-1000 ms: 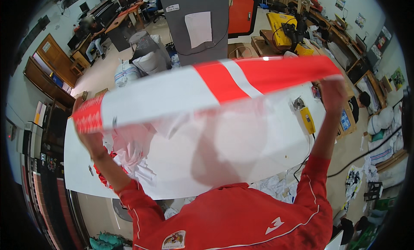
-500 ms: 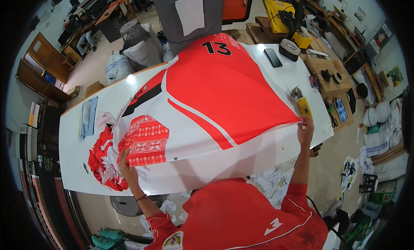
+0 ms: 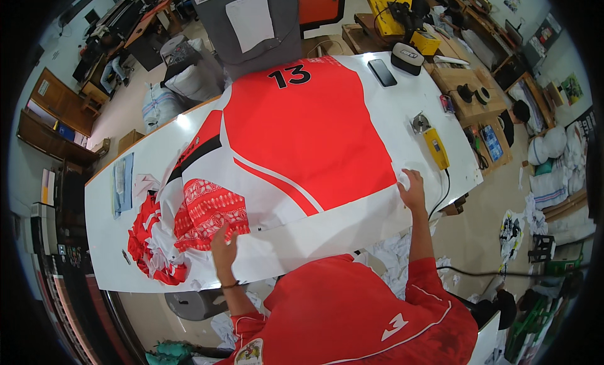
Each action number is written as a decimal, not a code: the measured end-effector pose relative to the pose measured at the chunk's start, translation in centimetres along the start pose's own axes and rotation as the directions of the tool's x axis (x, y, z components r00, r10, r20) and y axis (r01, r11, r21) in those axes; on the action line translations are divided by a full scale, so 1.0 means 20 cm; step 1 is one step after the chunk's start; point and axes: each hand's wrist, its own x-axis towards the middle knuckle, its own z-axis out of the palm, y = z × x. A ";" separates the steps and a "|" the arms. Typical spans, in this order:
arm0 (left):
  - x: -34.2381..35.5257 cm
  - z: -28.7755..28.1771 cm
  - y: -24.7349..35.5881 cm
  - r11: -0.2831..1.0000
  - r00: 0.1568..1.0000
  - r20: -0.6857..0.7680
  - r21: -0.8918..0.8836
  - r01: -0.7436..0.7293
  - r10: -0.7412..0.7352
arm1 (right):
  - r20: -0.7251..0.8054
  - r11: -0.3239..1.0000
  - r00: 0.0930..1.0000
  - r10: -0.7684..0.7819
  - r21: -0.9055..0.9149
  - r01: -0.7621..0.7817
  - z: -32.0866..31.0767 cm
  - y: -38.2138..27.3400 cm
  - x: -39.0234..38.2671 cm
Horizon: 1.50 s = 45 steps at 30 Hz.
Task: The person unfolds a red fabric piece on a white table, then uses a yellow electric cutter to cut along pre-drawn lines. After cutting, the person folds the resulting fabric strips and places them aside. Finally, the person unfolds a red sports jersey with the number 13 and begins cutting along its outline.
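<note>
A large sheet of red and white printed jersey fabric (image 3: 308,138) is spread flat on the white table (image 3: 302,238), with black digits near its far edge. My left hand (image 3: 223,252) is over the near edge of the patterned red panel (image 3: 211,207), fingers and thumb apart, holding nothing visible. At the fabric's near right corner, my right hand (image 3: 412,190) has its fingers spread; whether its fingertips touch the cloth I cannot tell. A bunched heap of red and white cloth (image 3: 150,242) lies left of my left hand.
Right of the fabric lies a yellow handheld electric cutter (image 3: 435,148) with a round metal head and black cord. A phone (image 3: 382,73) and a dark pouch (image 3: 407,58) are at the far right. Blue sheets (image 3: 124,184) lie at the left, and white scraps (image 3: 391,257) litter the floor.
Both hands have let go of the fabric's near edge. The stretched right corner has dropped back leftward and lies flat, uncovering the cutter more. My left hand has moved right and nearer me.
</note>
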 end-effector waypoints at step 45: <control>-0.02 0.92 1.06 0.982 0.974 0.226 0.184 -0.047 0.004 | -0.228 0.937 0.947 0.228 -0.213 -0.277 -0.38 0.65 0.60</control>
